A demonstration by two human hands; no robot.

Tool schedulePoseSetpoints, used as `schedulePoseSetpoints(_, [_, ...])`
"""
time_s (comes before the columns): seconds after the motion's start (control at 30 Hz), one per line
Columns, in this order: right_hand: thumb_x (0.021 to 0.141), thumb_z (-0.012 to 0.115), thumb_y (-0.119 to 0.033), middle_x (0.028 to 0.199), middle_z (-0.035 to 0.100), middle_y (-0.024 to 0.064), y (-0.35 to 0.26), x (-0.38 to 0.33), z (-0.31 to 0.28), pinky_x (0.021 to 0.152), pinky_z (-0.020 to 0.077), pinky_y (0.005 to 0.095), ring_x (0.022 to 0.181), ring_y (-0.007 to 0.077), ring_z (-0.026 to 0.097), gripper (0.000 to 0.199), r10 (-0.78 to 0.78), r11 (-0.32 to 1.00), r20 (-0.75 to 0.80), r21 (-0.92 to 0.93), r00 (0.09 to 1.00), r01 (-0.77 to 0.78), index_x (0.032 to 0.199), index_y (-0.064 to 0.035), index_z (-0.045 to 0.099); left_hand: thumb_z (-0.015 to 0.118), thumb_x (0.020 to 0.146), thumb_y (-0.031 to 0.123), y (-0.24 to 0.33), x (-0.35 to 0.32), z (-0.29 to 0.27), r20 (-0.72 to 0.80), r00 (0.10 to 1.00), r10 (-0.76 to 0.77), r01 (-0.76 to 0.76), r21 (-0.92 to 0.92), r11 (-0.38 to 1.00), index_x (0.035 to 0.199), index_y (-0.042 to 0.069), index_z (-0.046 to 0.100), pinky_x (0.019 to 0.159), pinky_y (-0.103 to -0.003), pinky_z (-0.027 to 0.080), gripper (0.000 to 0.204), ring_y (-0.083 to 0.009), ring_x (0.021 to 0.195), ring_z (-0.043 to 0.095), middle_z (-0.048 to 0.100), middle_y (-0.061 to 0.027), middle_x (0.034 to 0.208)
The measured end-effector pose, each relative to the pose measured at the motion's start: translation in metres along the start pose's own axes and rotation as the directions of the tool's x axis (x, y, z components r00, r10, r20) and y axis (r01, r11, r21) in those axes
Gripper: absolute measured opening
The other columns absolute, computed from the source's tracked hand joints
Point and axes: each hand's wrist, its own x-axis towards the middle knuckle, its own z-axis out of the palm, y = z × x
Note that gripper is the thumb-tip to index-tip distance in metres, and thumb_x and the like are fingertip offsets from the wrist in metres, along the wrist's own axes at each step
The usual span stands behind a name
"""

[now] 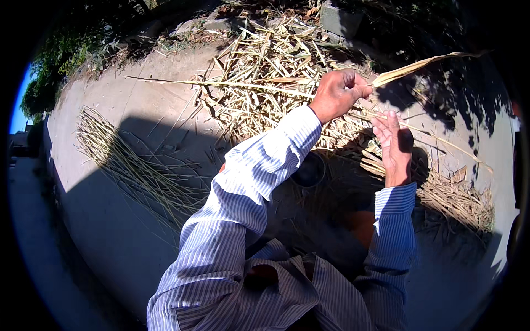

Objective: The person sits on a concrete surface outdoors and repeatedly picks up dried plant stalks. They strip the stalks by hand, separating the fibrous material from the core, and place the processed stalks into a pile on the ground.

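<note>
My left hand (339,95) reaches over the stalk pile with thumb and fingers pinched on the base of a long dry leaf (414,70). The leaf points away to the upper right. A thin pale stalk (237,84) runs leftward from that hand; whether it joins the leaf is hidden by the fingers. My right hand (393,146) is lower and to the right, palm turned inward, its fingers stretched out. Another thin stalk (441,139) passes by its fingertips; I cannot tell if they touch it. Beneath both hands lies a heap of cut dry stalks (259,66).
A bundle of thin greenish stalks (132,160) lies on the concrete ground (83,209) at the left. Dry brown leaves (458,201) are piled at the right. A dark round thing (309,170) sits below my left wrist. A concrete block (339,21) and shrubs (72,55) border the far side.
</note>
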Motion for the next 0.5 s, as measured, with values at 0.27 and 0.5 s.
schedulePoseSetpoints(0.27, [0.088, 0.065, -0.031, 0.096, 0.064, 0.0173, -0.013, 0.002, -0.012, 0.075, 0.0530, 0.0297, 0.087, 0.0250, 0.065, 0.040, 0.044, 0.996, -0.042, 0.079, 0.998, -0.041, 0.106, 0.0035, 0.056, 0.065, 0.083, 0.024, -0.033, 0.013, -0.092, 0.050, 0.976, 0.213, -0.093, 0.976, 0.197, 0.085, 0.002, 0.062, 0.068, -0.037, 0.048, 0.022, -0.0277, 0.076, 0.064, 0.067, -0.0127, 0.088])
schedulePoseSetpoints(0.5, [0.085, 0.068, -0.035, 0.093, 0.064, 0.0167, -0.020, 0.003, -0.015, 0.070, 0.0527, 0.0284, 0.084, 0.0247, 0.066, 0.044, -0.009, 0.996, -0.114, 0.085, 0.993, 0.019, 0.104, 0.0027, 0.055, 0.072, 0.079, 0.037, -0.036, -0.002, -0.060, 0.418, 0.891, -0.177, 0.064, 0.270, 0.961, 0.091, 0.001, 0.068, 0.063, -0.030, 0.048, 0.038, -0.0171, 0.066, 0.061, 0.066, -0.0111, 0.074])
